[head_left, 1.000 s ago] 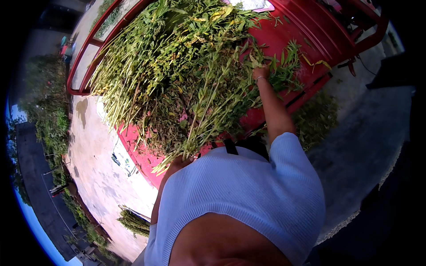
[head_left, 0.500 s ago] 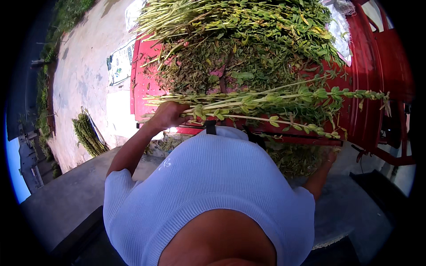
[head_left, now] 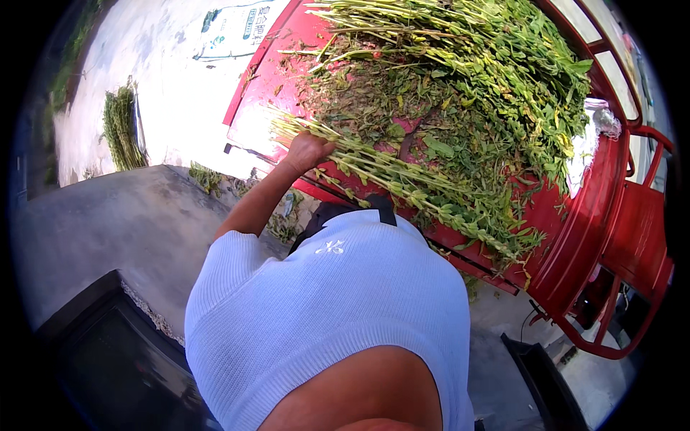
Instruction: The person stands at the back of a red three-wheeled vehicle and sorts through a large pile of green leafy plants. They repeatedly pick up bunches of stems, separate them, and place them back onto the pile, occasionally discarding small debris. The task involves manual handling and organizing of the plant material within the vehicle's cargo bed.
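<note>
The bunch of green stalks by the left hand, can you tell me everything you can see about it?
The bunch of long, thin green plant stalks has pale, yellowish bare ends on the picture's left and greener, bushier tops on the right. Small leaves or pods line the stems; I can't tell which. It slants along the near side of the flat, red, metal-looking cargo bed. The person's bare left hand grips it near the pale ends.

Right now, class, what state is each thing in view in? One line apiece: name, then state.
Left hand: closed in a grip
Held stalks: bunched, leafy
Red bed: partly covered
Stalk heap: spread out, green and yellowing
Loose leaves: scattered
White sheeting: crumpled
Printed sack: spread flat
Ground bundle: gathered together
</note>
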`<state>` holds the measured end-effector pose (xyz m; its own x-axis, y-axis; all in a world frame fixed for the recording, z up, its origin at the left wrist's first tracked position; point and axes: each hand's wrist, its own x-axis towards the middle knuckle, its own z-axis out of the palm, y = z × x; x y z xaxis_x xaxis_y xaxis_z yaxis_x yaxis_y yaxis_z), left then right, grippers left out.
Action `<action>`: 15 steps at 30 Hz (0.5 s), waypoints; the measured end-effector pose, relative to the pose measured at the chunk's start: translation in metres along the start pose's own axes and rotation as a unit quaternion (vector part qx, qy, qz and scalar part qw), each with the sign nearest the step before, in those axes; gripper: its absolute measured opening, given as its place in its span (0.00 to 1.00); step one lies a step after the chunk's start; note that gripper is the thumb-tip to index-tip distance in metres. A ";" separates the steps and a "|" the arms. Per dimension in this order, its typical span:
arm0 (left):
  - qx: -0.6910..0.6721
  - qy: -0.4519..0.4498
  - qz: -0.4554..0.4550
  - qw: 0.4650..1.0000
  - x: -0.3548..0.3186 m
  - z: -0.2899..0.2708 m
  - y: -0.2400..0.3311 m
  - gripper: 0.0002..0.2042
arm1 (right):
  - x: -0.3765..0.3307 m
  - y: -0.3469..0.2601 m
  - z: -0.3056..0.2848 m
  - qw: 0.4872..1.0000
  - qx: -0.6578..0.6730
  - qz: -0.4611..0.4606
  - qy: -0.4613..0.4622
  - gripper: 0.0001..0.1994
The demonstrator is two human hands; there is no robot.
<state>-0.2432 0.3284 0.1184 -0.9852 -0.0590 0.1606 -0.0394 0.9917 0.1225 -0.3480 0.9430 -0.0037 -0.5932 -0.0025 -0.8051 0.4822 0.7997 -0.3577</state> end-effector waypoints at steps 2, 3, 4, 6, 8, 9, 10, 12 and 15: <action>0.009 0.018 0.002 1.000 0.005 -0.017 -0.007 0.05 | 0.003 -0.005 -0.002 1.000 -0.019 -0.016 0.005 0.19; 0.016 0.027 0.003 0.999 0.004 -0.023 -0.013 0.05 | 0.006 -0.010 -0.003 0.999 -0.023 -0.027 0.005 0.18; 0.023 -0.021 -0.018 0.999 0.000 -0.016 -0.023 0.05 | 0.009 -0.011 -0.007 0.999 -0.017 -0.039 0.010 0.18; 0.030 -0.060 -0.035 0.997 -0.010 0.005 -0.041 0.05 | 0.015 -0.011 -0.012 0.997 0.019 -0.075 0.017 0.18; 0.081 -0.137 -0.077 0.984 -0.013 0.038 -0.050 0.05 | 0.021 -0.023 -0.014 0.994 -0.029 -0.098 0.039 0.18; 0.080 -0.191 -0.123 0.971 -0.015 0.050 -0.049 0.05 | 0.021 -0.043 -0.012 0.986 -0.121 -0.106 0.053 0.17; 0.079 -0.186 -0.151 0.968 -0.015 0.057 -0.046 0.06 | 0.020 -0.052 -0.009 0.991 -0.084 -0.089 0.050 0.17; 0.101 -0.221 -0.197 0.950 -0.005 0.060 -0.040 0.06 | 0.021 -0.069 -0.005 0.997 -0.006 -0.062 0.041 0.16; 0.100 -0.220 -0.241 0.940 -0.003 0.048 -0.030 0.06 | 0.026 -0.087 -0.003 0.997 0.008 -0.066 0.032 0.16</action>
<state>-0.2473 0.3046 0.0669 -0.8162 -0.4980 -0.2930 -0.4867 0.8659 -0.1159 -0.4072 0.8748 0.0082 -0.6921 -0.0672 -0.7187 0.4074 0.7855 -0.4658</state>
